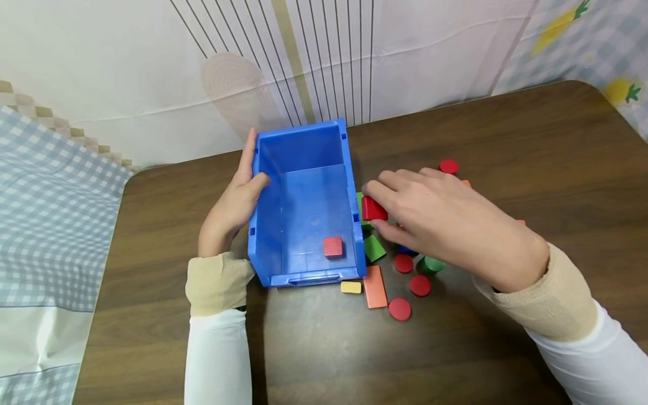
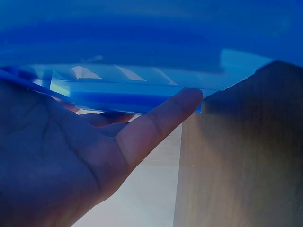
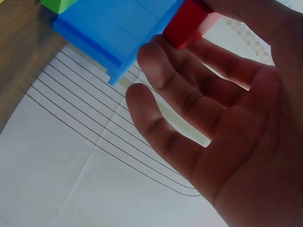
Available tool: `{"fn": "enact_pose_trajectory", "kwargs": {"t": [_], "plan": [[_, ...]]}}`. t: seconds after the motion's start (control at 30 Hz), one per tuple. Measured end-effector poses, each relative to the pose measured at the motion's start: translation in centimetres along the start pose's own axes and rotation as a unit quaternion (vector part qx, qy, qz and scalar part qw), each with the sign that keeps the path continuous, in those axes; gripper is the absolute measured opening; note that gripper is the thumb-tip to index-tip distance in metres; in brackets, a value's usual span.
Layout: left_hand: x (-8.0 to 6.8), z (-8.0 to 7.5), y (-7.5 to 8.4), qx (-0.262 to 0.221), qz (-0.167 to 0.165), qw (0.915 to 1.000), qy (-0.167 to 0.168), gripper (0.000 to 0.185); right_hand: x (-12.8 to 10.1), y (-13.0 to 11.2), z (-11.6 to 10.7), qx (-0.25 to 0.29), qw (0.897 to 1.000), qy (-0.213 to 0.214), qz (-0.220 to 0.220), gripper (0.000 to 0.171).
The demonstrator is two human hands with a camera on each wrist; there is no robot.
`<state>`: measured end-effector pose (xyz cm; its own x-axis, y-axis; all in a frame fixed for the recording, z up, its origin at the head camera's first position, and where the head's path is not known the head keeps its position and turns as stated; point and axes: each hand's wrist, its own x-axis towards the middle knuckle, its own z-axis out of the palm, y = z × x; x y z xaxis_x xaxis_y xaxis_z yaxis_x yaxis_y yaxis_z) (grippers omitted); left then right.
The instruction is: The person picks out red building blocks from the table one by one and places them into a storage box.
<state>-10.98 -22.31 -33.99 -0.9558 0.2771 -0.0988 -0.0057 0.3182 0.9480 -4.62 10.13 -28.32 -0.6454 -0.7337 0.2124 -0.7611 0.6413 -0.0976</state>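
A blue plastic bin [image 1: 314, 208] stands on the table, with a red cube [image 1: 332, 246] lying inside near its front right corner. My left hand [image 1: 237, 197] grips the bin's left wall, thumb over the rim and fingers along the outside. Close up in the left wrist view, the left hand [image 2: 109, 142] lies against the blue plastic. Just outside the bin's right wall, my right hand [image 1: 430, 208] pinches a red block [image 1: 373, 208] between thumb and fingers. The right wrist view shows this red block [image 3: 184, 23] at the fingertips of the right hand [image 3: 227, 118].
Right of the bin lie several red discs [image 1: 400, 309], a green block [image 1: 374, 248], a green cylinder [image 1: 431, 264] and an orange-red rectangular block [image 1: 374, 287]. A small yellow block [image 1: 351, 287] sits by the bin's front edge. Behind the wooden table [image 1: 324, 349] hangs a patterned cloth [image 1: 415, 50].
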Motion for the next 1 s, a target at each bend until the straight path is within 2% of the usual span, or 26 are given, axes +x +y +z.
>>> {"fn": "enact_pose_trajectory", "kwargs": {"t": [0.27, 0.5, 0.6, 0.8, 1.0], "plan": [[-0.10, 0.03, -0.18, -0.001, -0.002, 1.0000, -0.003, 0.088, 0.03, 0.03, 0.16, 0.003, 1.000, 0.018, -0.008, 0.018], [0.06, -0.08, -0.07, 0.004, 0.004, 1.0000, 0.000, 0.087, 0.28, -0.27, 0.15, 0.001, 1.000, 0.020, -0.004, 0.027], [0.10, -0.23, -0.13, 0.006, 0.007, 1.0000, 0.001, 0.087, 0.42, -0.44, 0.32, -0.001, 0.999, 0.034, -0.011, 0.027], [0.33, -0.09, -0.33, 0.008, 0.013, 0.9999, 0.004, 0.087, 0.48, -0.56, 0.47, 0.003, 0.998, 0.062, -0.026, 0.041], [0.31, 0.01, -0.20, 0.007, 0.013, 0.9999, 0.009, 0.088, 0.64, -0.71, 0.48, 0.014, 0.997, 0.067, -0.031, 0.045]]}}
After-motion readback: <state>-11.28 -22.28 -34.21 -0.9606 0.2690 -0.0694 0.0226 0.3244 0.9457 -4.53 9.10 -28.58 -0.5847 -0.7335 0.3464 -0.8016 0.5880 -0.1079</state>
